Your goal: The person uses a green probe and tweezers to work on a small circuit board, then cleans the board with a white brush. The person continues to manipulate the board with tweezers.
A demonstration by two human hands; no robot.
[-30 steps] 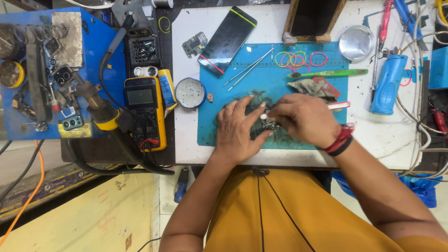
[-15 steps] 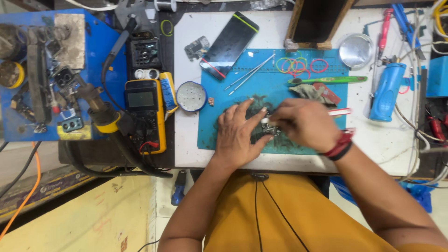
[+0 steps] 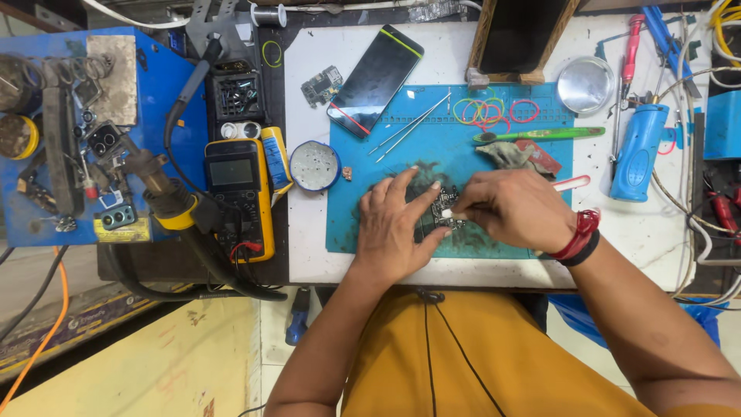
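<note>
Two hands at work on a teal mat (image 3: 363, 224), seen from the head view only. Left hand (image 3: 397, 228) laid flat with fingers spread wide, index and middle fingertips pinning a small dark circuit board (image 3: 442, 212) against the mat, likely to keep it from sliding. Right hand (image 3: 513, 208) curled narrow, pinching a thin white-tipped tool (image 3: 448, 214) whose tip touches the board; red and black bands on that wrist. Just above the hands: tweezers (image 3: 409, 127), rubber bands (image 3: 494, 110), a green stick (image 3: 540, 133), a crumpled rag (image 3: 505, 154), all within easy reach. Off the mat: a black phone (image 3: 376, 77), a round tin (image 3: 314, 164), a yellow meter (image 3: 238, 197), a blue cylinder (image 3: 637, 150) and a soldering handle (image 3: 166, 197) parked well to the left, clear of the working spot
</note>
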